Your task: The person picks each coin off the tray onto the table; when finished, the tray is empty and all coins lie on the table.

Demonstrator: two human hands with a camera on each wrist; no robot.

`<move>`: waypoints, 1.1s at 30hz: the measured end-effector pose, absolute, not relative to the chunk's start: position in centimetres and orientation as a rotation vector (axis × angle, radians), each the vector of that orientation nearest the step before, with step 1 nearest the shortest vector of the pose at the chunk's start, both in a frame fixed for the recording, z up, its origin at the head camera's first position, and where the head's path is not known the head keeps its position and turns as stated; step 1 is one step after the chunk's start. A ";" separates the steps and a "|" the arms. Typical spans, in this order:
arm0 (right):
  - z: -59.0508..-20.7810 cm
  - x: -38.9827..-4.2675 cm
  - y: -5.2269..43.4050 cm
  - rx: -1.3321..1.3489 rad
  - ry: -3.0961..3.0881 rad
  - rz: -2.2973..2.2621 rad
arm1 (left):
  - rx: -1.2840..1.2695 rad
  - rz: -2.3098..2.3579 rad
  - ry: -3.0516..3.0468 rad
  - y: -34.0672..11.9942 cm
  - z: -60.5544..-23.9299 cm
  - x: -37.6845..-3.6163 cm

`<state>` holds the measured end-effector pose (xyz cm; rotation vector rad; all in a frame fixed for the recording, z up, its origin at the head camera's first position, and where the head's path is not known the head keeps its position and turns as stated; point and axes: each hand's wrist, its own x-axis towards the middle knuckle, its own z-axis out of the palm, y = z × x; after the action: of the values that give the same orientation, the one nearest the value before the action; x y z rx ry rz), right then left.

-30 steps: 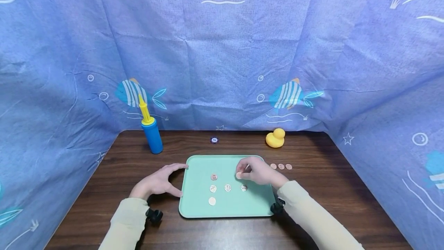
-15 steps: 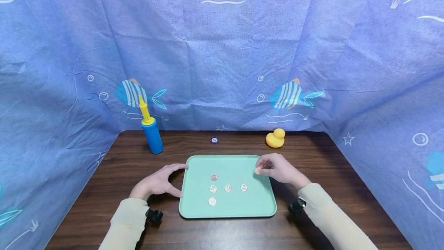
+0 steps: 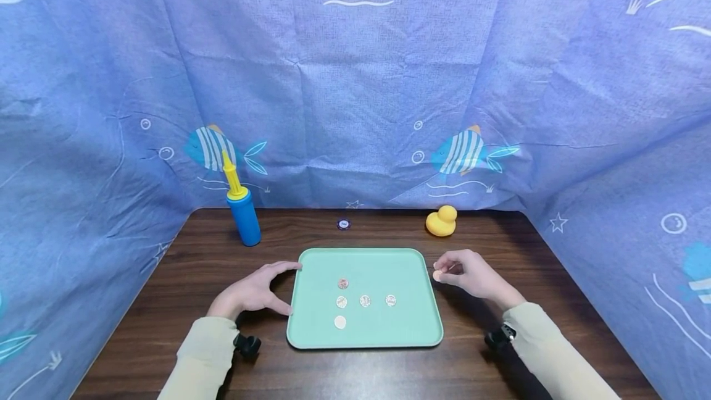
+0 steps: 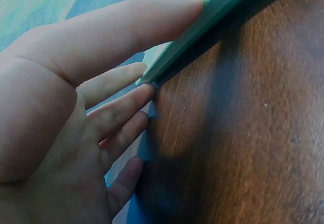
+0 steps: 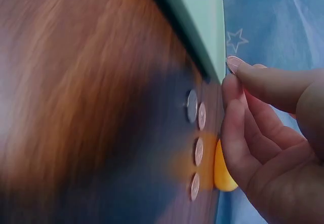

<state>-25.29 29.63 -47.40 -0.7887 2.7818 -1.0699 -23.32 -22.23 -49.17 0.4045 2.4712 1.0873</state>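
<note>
Here, tray [image 3: 389, 329] lengthwise left-right; right fingers [image 5: 232, 88] pinch tilted coin [image 5: 233, 64].

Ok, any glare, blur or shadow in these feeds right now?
Head: faint glare on the dark brown wooden table near the bottom edge; the small round whitish coin lowest in frame looks washed out. Left wrist: dim, shadow streaking the table. Right wrist: table smeared by blur, broad dark shadow.

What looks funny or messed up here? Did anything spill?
Nothing stands out. I see no spill or damage: the tray looks level, its five coins lie flat, the duck sits upright, and the right hand pinches another coin.
</note>
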 end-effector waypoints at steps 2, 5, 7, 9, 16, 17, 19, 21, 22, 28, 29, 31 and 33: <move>-47.5 -25.1 30.1 -0.783 2.797 -1.072 | 0.405 1.089 2.472 -22.2 -49.2 -23.3; -47.7 -24.8 30.9 -0.749 2.822 -1.070 | 0.404 1.093 2.470 -22.2 -49.2 -23.3; -47.9 -24.6 31.4 -0.728 2.831 -1.068 | 0.403 1.090 2.471 -22.2 -49.2 -23.2; -47.9 -24.4 31.9 -0.707 2.834 -1.066 | 0.402 1.087 2.473 -22.2 -49.2 -23.2; -48.4 -24.1 32.8 -0.688 2.877 -1.042 | 0.405 1.084 2.473 -22.2 -49.1 -23.3; -48.5 -24.1 32.8 -0.689 2.889 -1.039 | 0.404 1.086 2.473 -22.2 -49.1 -23.3; -48.8 -24.2 32.9 -0.684 2.922 -1.018 | 0.401 1.090 2.471 -22.2 -49.1 -23.3; -49.2 -24.4 33.0 -0.664 2.953 -0.989 | 0.397 1.092 2.470 -22.2 -49.0 -23.3; -49.4 -24.5 33.0 -0.649 2.968 -0.973 | 0.397 1.091 2.471 -22.2 -49.0 -23.3; -49.9 -24.7 32.8 -0.588 3.011 -0.909 | 0.390 1.078 2.481 -22.1 -48.9 -23.2; -49.9 -24.6 32.7 -0.583 3.016 -0.899 | 0.389 1.078 2.481 -22.1 -48.9 -23.2; -49.8 -24.6 32.6 -0.570 3.023 -0.886 | 0.392 1.078 2.480 -22.1 -48.9 -23.2; -49.7 -24.5 32.5 -0.551 3.023 -0.874 | 0.398 1.076 2.480 -22.1 -48.9 -23.3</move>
<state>-24.48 32.53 -49.74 -0.5512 3.0227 -0.8741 -23.26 -22.14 -48.90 0.3979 2.4800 1.0760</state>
